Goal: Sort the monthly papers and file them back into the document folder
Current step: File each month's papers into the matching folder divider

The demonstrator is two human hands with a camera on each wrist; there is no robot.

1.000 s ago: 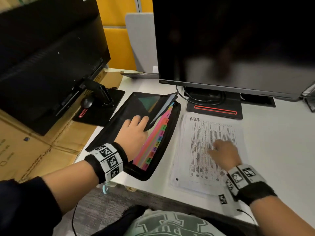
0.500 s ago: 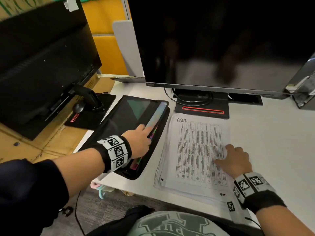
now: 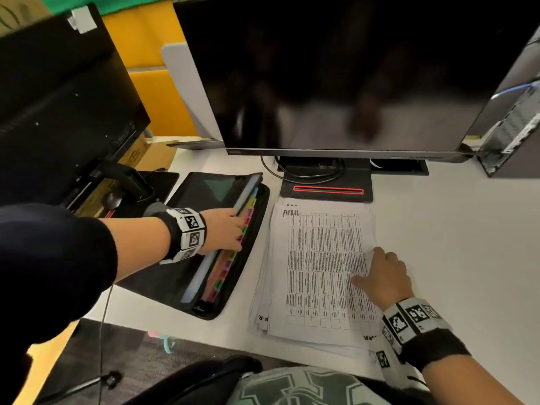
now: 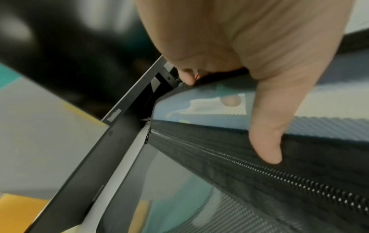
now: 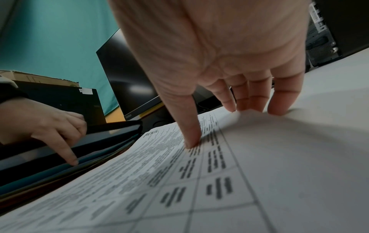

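A black zip document folder (image 3: 250,252) lies open at the desk's left, its coloured divider tabs (image 3: 222,276) showing along the right side. My left hand (image 3: 225,229) grips the edge of the folder's mesh cover (image 4: 279,173): the thumb (image 4: 267,141) lies on top and the fingers curl under. A stack of printed papers (image 3: 318,273), with "APRIL" handwritten on the top sheet, sits right of the folder. My right hand (image 3: 385,276) rests on the stack's right edge, thumb (image 5: 191,141) pressed on the print, straight fingers on the sheet's edge.
A large dark monitor (image 3: 336,83) and its stand base (image 3: 327,188) are just behind the papers. A second monitor (image 3: 58,112) stands at the left on cardboard boxes. A computer tower (image 3: 514,141) is at the far right. Bare white desk (image 3: 453,244) lies right of the papers.
My left hand has left the flat of the folder's cover and moved to its right edge by the tabs, taking hold of it. My right hand has slid to the papers' right edge.
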